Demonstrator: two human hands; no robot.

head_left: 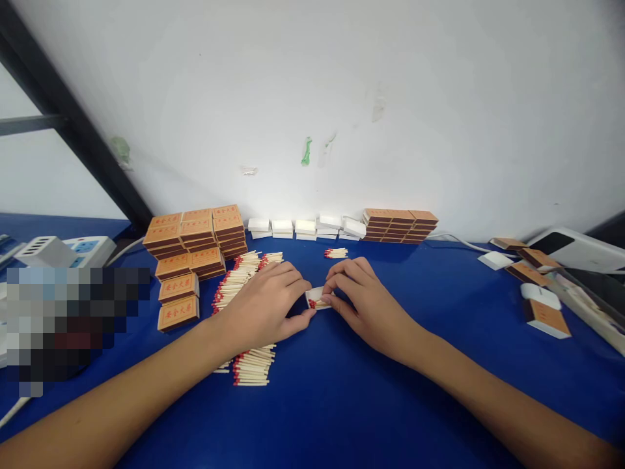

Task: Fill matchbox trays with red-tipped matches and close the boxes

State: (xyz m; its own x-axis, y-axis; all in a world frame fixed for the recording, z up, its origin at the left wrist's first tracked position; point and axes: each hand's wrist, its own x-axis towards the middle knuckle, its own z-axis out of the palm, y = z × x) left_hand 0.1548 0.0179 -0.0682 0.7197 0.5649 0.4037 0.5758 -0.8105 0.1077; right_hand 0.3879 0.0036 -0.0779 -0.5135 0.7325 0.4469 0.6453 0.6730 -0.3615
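A small white matchbox tray (310, 298) lies on the blue table between my hands, with a few red-tipped matches (318, 303) inside. My left hand (268, 303) grips the tray's left end, index finger at the far side and thumb at the near side. My right hand (366, 296) is closed at the tray's right part, its fingertips pinching the matches in it. The right fingers hide that end of the tray. Beside and partly under my left hand spreads a large pile of matches (251, 368). A small bunch of matches (336, 253) lies beyond the tray.
Stacked orange matchboxes (195, 228) stand at the back left, two single matchboxes (178, 314) nearer. White trays (306, 228) line the wall beside another matchbox stack (400, 225). Loose matchboxes (549, 316) and a white device (581, 247) lie right; a power strip (90, 251) sits left.
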